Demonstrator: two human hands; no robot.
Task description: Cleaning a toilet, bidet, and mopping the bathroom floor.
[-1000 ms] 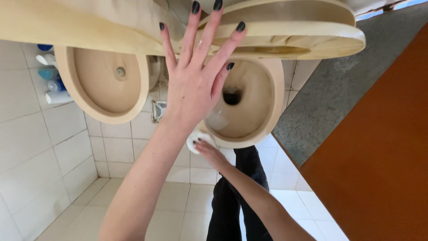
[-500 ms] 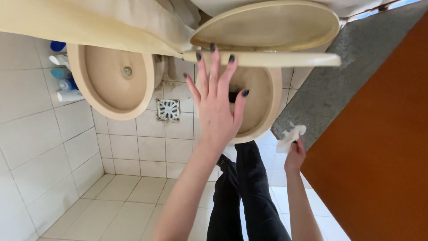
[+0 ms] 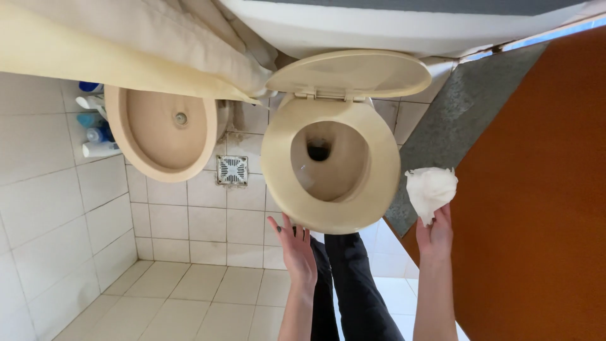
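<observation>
Nearest, dark trouser legs (image 3: pixel 344 278) are seen over the pale tiled floor (image 3: pixel 189 284). The left hand (image 3: pixel 297 249) is held flat with fingers spread, empty, just beside the near rim of the toilet seat (image 3: pixel 379 183); contact cannot be made out. To the right, a crumpled white tissue (image 3: pixel 430 189) is pinched in the fingertips of the right hand (image 3: pixel 435 233), held up against the orange door (image 3: pixel 543 189), apart from the toilet. Further on, the beige seat is lowered on the bowl, its lid (image 3: pixel 350 72) raised behind. On the left, a floor drain (image 3: pixel 232 170) and a beige bidet (image 3: pixel 165 129) are seen, with bottles (image 3: pixel 95 126) beyond by the wall.
</observation>
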